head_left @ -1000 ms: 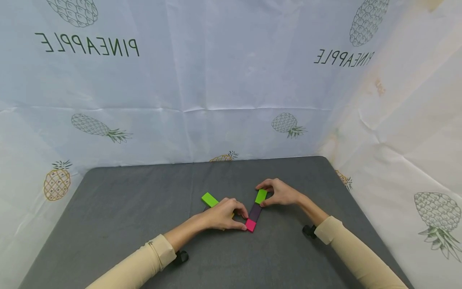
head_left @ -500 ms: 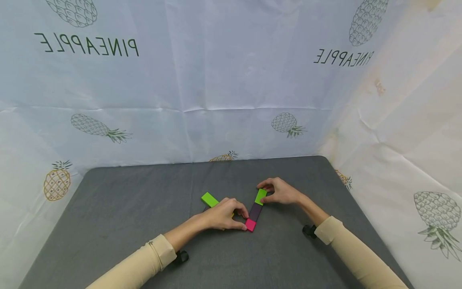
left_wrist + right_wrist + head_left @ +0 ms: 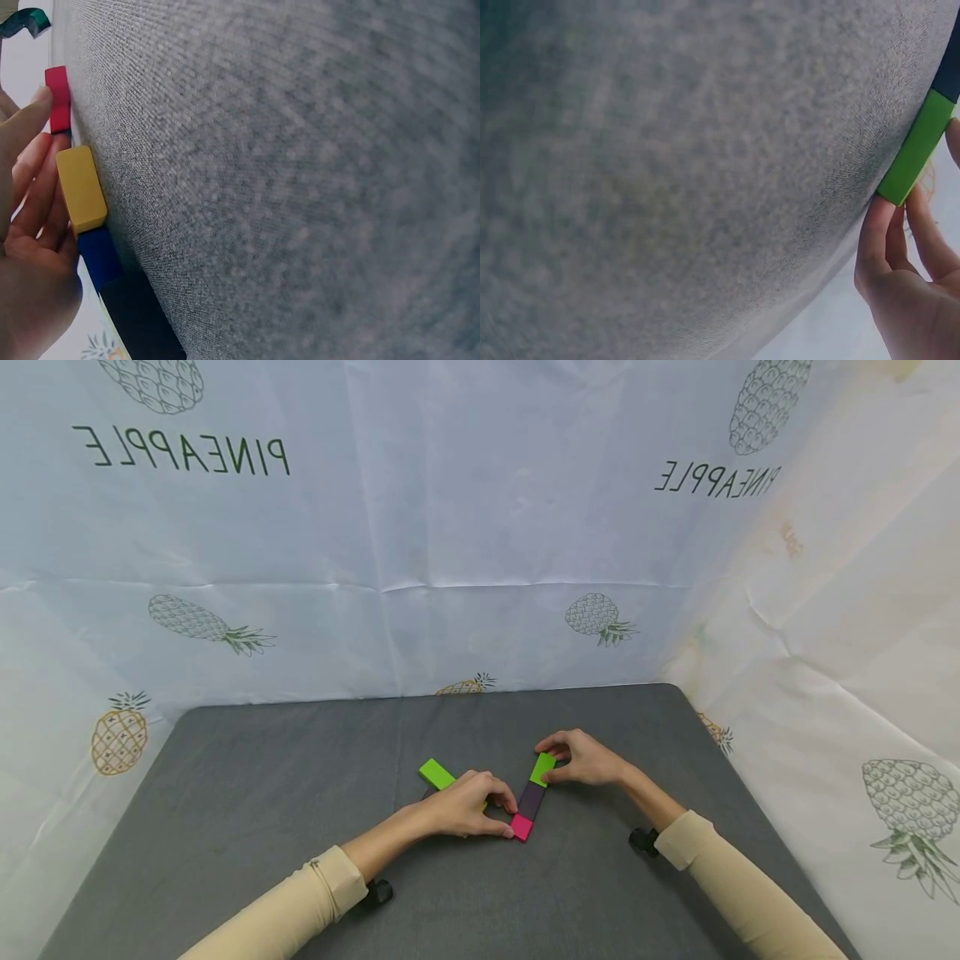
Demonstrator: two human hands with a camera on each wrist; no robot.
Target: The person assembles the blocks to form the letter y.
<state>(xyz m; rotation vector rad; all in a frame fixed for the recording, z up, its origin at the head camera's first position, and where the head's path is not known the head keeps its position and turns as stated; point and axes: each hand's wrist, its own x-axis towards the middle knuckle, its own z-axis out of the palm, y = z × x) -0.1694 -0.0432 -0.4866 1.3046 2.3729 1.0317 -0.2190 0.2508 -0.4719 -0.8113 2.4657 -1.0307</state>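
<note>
A pink-red block, a dark block and a green block lie end to end in a slanted row on the table. My left hand holds the pink-red block at the near end, with the thumb against it in the left wrist view. At the far end, my right hand holds the green block between thumb and fingers. Beneath and behind the left hand runs a second row: a yellow block, a blue block and a black block. Another green block sticks out past the left hand.
The blocks lie on a dark grey cloth-covered table. White curtains printed with pineapples hang behind it and at its sides. Black bands sit at both wrists.
My right hand has shifted slightly, its thumb now a little farther up the side of the green block. The left hand and the pink-red block have stayed in place.
</note>
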